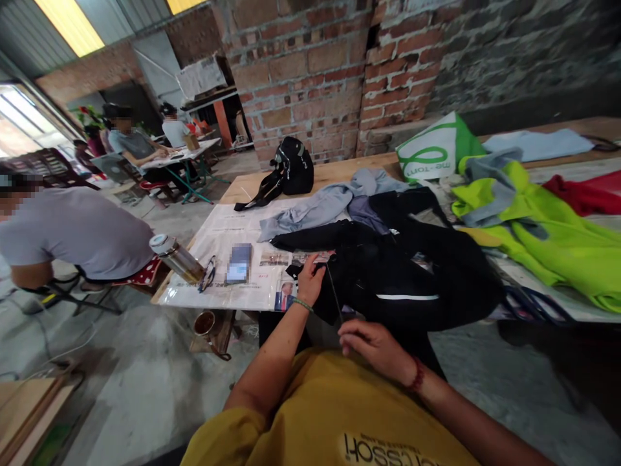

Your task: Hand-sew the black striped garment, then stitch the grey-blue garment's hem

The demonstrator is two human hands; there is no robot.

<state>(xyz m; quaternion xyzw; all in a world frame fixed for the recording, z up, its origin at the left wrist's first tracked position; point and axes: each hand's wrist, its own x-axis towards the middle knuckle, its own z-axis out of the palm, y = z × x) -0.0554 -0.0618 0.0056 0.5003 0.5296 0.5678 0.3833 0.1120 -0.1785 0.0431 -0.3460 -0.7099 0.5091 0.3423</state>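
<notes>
A black garment with a white stripe lies spread over the table's near edge. My left hand is closed on its left part, fingers and thumb pinching the cloth. A thin dark cord runs slanting from beside that hand down to my right hand. The right fingers are pinched together on the cord's lower end, just in front of my body. Whether it is a drawstring or a thick thread I cannot make out. Behind the black cloth lies a grey garment.
On the newspaper-covered table are a phone, glasses, a tilted-looking bottle and a black bag. To the right lie a yellow-green garment and a green-white bag. A person sits at left.
</notes>
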